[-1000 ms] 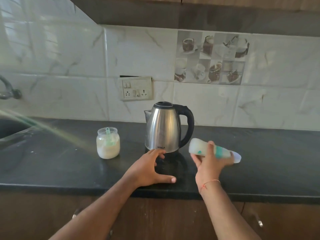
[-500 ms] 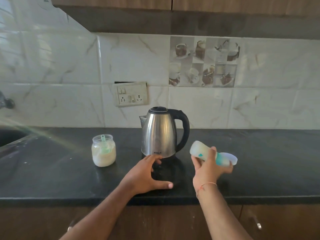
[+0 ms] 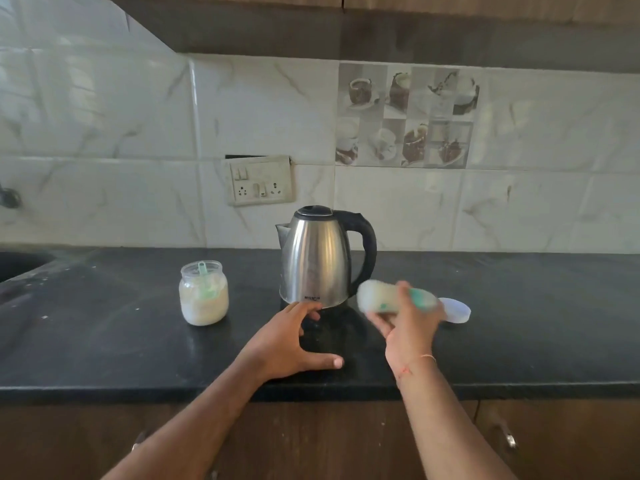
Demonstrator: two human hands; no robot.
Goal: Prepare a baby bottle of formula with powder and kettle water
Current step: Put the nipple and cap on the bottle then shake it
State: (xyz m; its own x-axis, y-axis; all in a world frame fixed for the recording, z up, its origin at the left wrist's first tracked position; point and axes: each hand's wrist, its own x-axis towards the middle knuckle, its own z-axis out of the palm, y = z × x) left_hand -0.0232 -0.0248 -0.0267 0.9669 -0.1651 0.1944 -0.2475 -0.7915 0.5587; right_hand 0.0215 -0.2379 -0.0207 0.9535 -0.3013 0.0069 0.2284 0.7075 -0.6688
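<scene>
Bottle [image 3: 394,299] lies sideways, blurred, gripped in our right hand [image 3: 408,327]; left hand [image 3: 287,344] flat & empty on counter [image 3: 104,341]. Mixing step, we reckon; next: stand it upright.

This is a home kitchen. A black stone countertop [image 3: 104,341] runs under marble-look wall tiles [image 3: 104,116], one panel printed with cups of coffee [image 3: 405,114], and wooden cabinets sit above and below. A steel electric kettle [image 3: 317,261] stands below a wall socket [image 3: 259,180], and a sink edge [image 3: 17,265] shows at far left.
</scene>
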